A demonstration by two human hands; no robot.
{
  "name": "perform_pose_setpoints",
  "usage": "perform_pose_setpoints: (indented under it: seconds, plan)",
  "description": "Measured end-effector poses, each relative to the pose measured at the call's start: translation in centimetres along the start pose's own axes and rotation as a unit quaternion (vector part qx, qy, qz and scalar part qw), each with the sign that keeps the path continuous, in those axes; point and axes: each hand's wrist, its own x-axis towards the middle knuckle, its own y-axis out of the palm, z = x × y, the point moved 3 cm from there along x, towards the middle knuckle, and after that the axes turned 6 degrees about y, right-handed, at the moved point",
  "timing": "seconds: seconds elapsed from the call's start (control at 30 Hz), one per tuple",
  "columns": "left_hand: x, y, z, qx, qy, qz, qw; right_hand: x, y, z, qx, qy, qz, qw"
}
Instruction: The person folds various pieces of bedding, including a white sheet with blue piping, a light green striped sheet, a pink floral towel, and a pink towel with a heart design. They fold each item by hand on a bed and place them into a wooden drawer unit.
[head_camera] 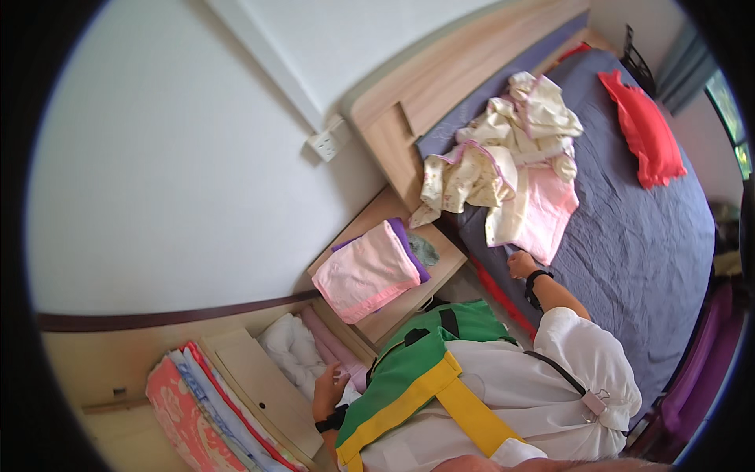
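Note:
My right hand [522, 265] is at the edge of the bed, its fingers curled, just below a folded pink cloth [545, 215]. Whether anything is inside those fingers is hidden. Beside the cloth lies a crumpled heap of cream patterned fabric with pink trim [481, 171], spread up towards the headboard [442, 76]. Fingers apart and holding nothing, my left hand [331, 384] hovers by the open storage compartment, near white bedding [292, 348]. A folded pink towel [368, 268] rests over a purple cloth [417, 256] on the wooden nightstand [451, 259].
Folded colourful quilts [183, 407] stand in the cabinet at lower left, beside a pale board [265, 383]. A red pillow [646, 133] lies on the grey bedsheet [625, 248]. A power socket [324, 144] is on the wall. Purple furniture [702, 360] borders the bed's right side.

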Motion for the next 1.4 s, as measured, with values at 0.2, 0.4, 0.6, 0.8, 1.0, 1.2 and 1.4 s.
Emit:
perform_pose_setpoints:
  seconds: [0.2, 0.4, 0.6, 0.8, 1.0, 1.2, 1.4]
  plan:
    - [-1.7, 4.1, 3.4, 0.057, 0.027, 0.010, 0.998, -6.3, 3.0, -10.8, -0.039, 0.066, 0.002, 0.997]
    - [-4.4, 12.0, 4.2, -0.016, 0.044, 0.003, 0.999, -12.7, 5.6, -13.6, -0.044, 0.034, 0.142, 0.988]
    - [-8.6, 21.5, 8.4, -0.045, -0.003, 0.106, 0.993, -9.1, 1.1, -14.7, 0.023, 0.044, 0.045, 0.998]
    - [-11.9, 23.4, 10.7, -0.059, -0.097, 0.097, 0.989, -4.0, -2.9, -12.3, 0.342, 0.057, -0.107, 0.932]
    - [-14.5, 22.9, 9.1, -0.057, -0.158, 0.027, 0.985, -1.0, -4.0, -13.5, 0.500, 0.130, -0.097, 0.850]
    - [-16.5, 26.8, 3.4, -0.065, -0.170, 0.025, 0.983, 2.3, -4.8, -16.9, 0.572, 0.158, -0.069, 0.802]
    - [-17.2, 31.0, -2.5, -0.068, -0.153, 0.073, 0.983, 4.5, -5.9, -15.3, 0.618, 0.186, -0.059, 0.762]
